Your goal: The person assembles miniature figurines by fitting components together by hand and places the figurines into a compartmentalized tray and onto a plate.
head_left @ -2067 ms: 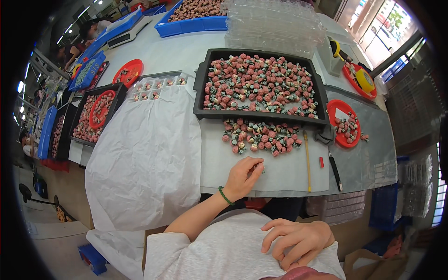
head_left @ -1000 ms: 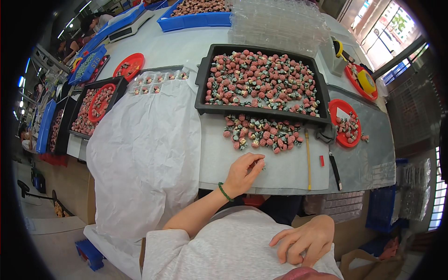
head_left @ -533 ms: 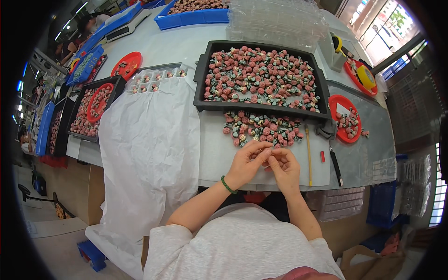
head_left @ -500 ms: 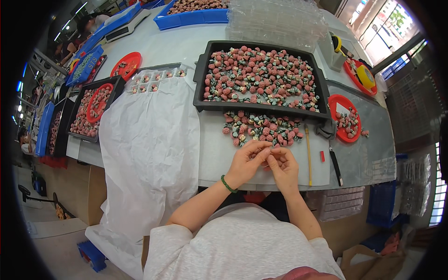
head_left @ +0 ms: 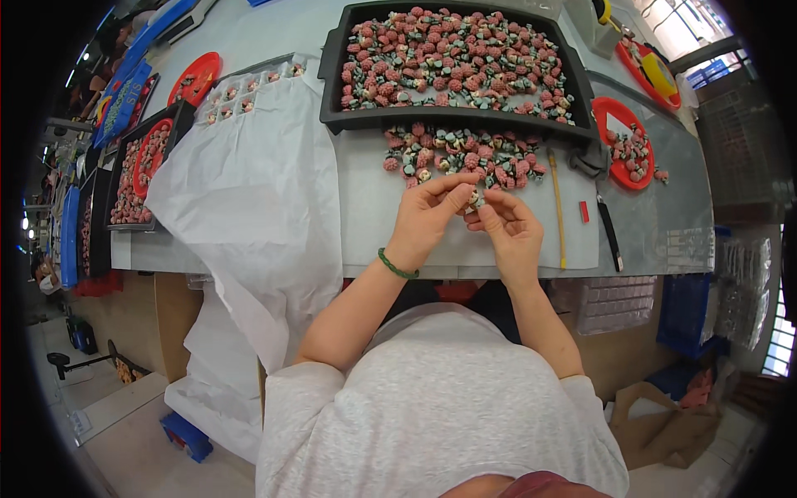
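Fingertips of left hand (head_left: 427,217) and right hand (head_left: 508,232) pinched together on one small pale piece (head_left: 474,198), held just in front of the loose pile (head_left: 461,158). Likely mid-inspection or assembly of a single piece; next, a steady two-handed grip and a careful turn. Piece: tiny, cream-coloured, mostly hidden by fingers. Beyond the pile, black tray (head_left: 336,116) heaped with pink-and-green pieces; left of the pile, white sheet (head_left: 249,191).

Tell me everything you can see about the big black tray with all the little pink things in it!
The black tray is a wide, shallow rectangle that looks like plastic, with a raised rim. It lies flat at the far side of the table, heaped with small pink, green and white pieces. More of them lie loose before its front edge. Neither hand touches it.
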Demonstrator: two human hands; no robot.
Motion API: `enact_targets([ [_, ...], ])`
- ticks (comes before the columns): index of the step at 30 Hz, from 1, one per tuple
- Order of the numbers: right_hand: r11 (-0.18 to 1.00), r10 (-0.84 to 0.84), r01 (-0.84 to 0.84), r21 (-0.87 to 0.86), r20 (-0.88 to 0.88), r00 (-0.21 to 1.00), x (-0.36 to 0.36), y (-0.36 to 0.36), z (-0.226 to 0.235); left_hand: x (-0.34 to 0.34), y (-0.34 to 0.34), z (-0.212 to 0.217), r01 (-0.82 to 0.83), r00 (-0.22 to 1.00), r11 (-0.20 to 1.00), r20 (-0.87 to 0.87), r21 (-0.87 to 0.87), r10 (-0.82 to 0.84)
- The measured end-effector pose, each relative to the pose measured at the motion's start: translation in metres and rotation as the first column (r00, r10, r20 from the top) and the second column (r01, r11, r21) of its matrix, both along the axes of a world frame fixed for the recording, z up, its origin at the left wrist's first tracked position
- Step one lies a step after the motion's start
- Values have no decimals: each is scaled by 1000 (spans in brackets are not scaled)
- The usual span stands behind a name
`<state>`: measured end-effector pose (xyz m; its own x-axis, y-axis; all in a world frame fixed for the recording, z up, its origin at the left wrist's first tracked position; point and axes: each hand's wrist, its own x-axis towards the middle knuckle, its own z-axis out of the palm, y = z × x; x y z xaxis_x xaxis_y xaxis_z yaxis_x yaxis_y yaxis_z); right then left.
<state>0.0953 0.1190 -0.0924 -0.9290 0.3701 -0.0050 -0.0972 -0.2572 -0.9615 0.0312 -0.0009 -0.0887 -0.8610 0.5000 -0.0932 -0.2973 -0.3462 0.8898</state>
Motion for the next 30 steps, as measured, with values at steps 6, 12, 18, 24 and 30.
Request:
enact_targets([
  [6, 993, 47, -46, -111, 4, 999, 5, 2, -10, 0, -2, -7, 19, 999, 999, 31, -31, -18],
  [12, 998, 7, -8, -65, -10, 1000, 11, -2, -10, 0, -8, -15, 94, 989, 995, 115, 15, -95],
  [18, 992, -8, 26, 126, -137, 991, 12, -1, -19, 9, 0, -4, 91, 990, 996, 104, 12, -91],
  [24, 980, -55, 87, 180, -175, 983, 14, -9, -16, 2, -1, -3, -34, 988, 997, 149, 68, 23],
  [30, 811, 300, -172, 559, -145, 943, 23, -20, -9, -6, 2, 11, -98, 978, 986, 195, 133, 71],
])
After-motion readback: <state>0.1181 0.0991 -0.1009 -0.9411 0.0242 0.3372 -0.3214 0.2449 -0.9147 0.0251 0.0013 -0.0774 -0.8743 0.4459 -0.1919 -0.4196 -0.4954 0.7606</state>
